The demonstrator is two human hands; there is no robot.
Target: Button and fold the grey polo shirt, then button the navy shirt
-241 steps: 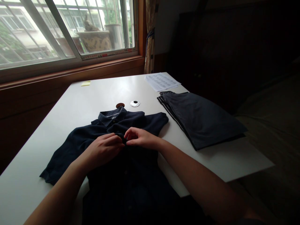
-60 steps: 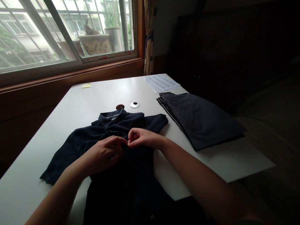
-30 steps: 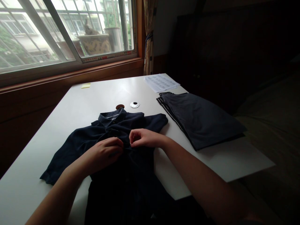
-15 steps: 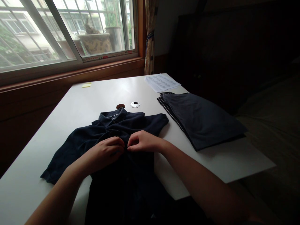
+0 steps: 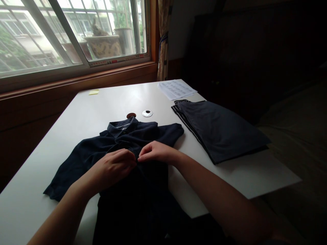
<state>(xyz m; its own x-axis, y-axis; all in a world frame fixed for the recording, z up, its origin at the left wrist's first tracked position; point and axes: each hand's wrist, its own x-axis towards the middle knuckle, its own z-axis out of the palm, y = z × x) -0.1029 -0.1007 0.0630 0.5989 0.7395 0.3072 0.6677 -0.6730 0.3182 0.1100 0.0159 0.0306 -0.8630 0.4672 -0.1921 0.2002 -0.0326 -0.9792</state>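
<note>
A dark navy collared shirt lies face up on the white table, its collar towards the window and its lower part hanging over the near edge. At the middle of its front, my left hand pinches the fabric with curled fingers. Right beside it, my right hand is also closed in a pinch on the shirt's front placket. The fingertips of both hands nearly meet. Whatever small part lies between them, such as a button, is hidden.
Folded dark grey garments with striped edges lie to the right. Printed papers and a yellow sticky note rest at the far side. A round hole and a silver grommet sit beyond the collar. A window stands behind.
My right hand has shifted slightly up and left, its fingers drawn closer together against the placket. My left hand has turned a little and stays pinched on the shirt.
</note>
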